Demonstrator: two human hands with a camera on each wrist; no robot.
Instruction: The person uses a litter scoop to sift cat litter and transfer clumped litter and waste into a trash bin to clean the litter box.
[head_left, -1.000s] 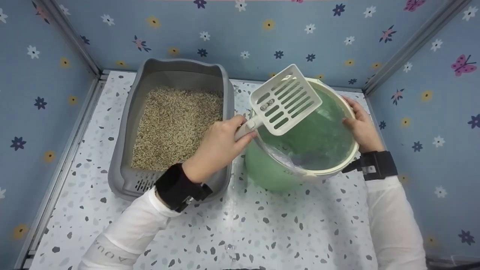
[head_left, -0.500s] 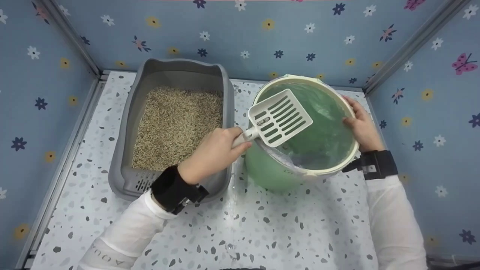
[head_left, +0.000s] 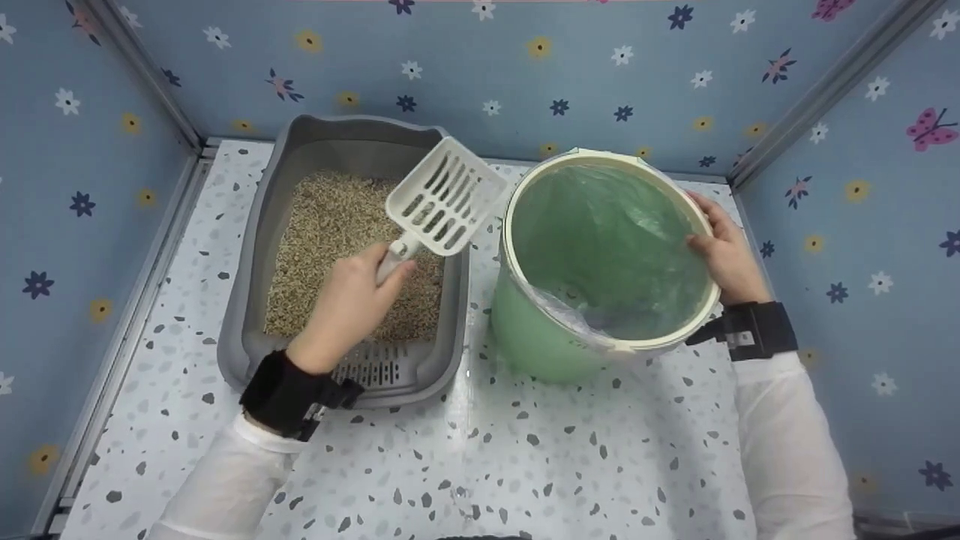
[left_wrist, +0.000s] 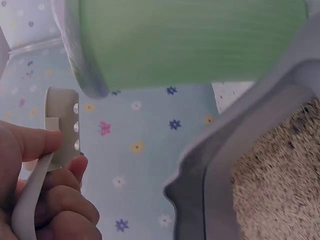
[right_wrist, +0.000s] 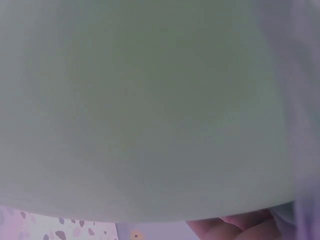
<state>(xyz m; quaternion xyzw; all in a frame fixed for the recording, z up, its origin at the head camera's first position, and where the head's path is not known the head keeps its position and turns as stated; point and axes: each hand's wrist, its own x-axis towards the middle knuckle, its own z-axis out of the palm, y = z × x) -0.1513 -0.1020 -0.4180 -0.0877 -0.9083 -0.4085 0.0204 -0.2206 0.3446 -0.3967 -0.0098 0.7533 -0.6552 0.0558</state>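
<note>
My left hand (head_left: 349, 300) grips the handle of a white slotted litter scoop (head_left: 448, 196), its blade above the right wall of a grey litter box (head_left: 454, 322). No clump shows on the blade in the head view. Tan litter pellets (head_left: 315, 225) cover much of the box floor. In the left wrist view, fingers (left_wrist: 65, 200) curl round the scoop's handle. My right hand (head_left: 727, 255) holds the right rim of a tilted green bin (head_left: 544, 341), thumb over the cream rim. A clear plastic liner (head_left: 615, 225) lines it. The bin wall (right_wrist: 160, 115) fills most of the right wrist view.
The box and bin stand side by side on a speckled white tabletop (head_left: 525, 465), with a narrow gap between them. Blue flowered panels (head_left: 495, 67) with grey metal edge rails enclose the back and both sides.
The left hand has carried the scoop left from over the bin's opening to the box's right wall. Small grey clumps seen on its blade earlier no longer show. The right hand stays put.
</note>
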